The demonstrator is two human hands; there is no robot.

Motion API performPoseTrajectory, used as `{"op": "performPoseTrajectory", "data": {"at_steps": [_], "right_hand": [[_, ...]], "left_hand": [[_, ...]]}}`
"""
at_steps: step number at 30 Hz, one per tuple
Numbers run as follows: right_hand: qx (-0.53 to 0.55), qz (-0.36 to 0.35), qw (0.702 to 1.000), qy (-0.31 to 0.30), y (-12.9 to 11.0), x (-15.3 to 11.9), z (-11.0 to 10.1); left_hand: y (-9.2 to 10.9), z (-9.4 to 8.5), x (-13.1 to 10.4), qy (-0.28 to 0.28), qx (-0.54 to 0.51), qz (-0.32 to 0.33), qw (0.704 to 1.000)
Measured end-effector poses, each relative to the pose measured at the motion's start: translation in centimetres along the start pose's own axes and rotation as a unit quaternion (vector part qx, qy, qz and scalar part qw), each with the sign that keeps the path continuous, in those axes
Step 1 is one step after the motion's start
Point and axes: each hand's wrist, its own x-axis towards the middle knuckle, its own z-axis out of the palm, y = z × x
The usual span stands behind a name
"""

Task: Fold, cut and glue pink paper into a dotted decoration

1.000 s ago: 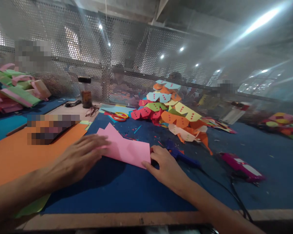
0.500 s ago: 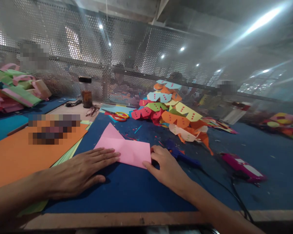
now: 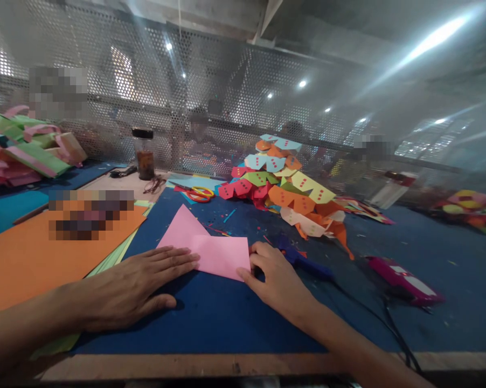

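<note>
A folded sheet of pink paper [image 3: 222,253] lies on the blue table mat, with a pointed flap rising at its far left. My left hand [image 3: 133,285] rests flat across the paper's near left part, fingers stretched out together and thumb apart. At the opposite end, my right hand [image 3: 277,277] grips the short right edge, thumb at the near corner and curled fingers by the far corner. A blue glue gun [image 3: 303,261] lies just beyond my right hand. Yellow- and red-handled scissors [image 3: 200,194] lie farther back on the mat.
Cut, folded coloured paper pieces [image 3: 291,188] are heaped at the back. Orange sheets [image 3: 105,242] lie left, near a lidded jar [image 3: 145,156]. To the right are a magenta box-like object [image 3: 404,280] and a black cable [image 3: 368,307]. Perforated metal panels stand behind.
Both hands and the pink paper keep almost the same places. The pointed flap at the left looks slightly wider, and the view has shifted a little.
</note>
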Motion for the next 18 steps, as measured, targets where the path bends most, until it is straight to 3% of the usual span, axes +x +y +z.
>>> {"op": "performPoseTrajectory", "data": {"at_steps": [18], "right_hand": [[0.011,0.018,1.0,-0.012,-0.32,0.05,-0.26]], "left_hand": [[0.42,-0.04,0.07,0.036,0.011,0.008,0.999]]}}
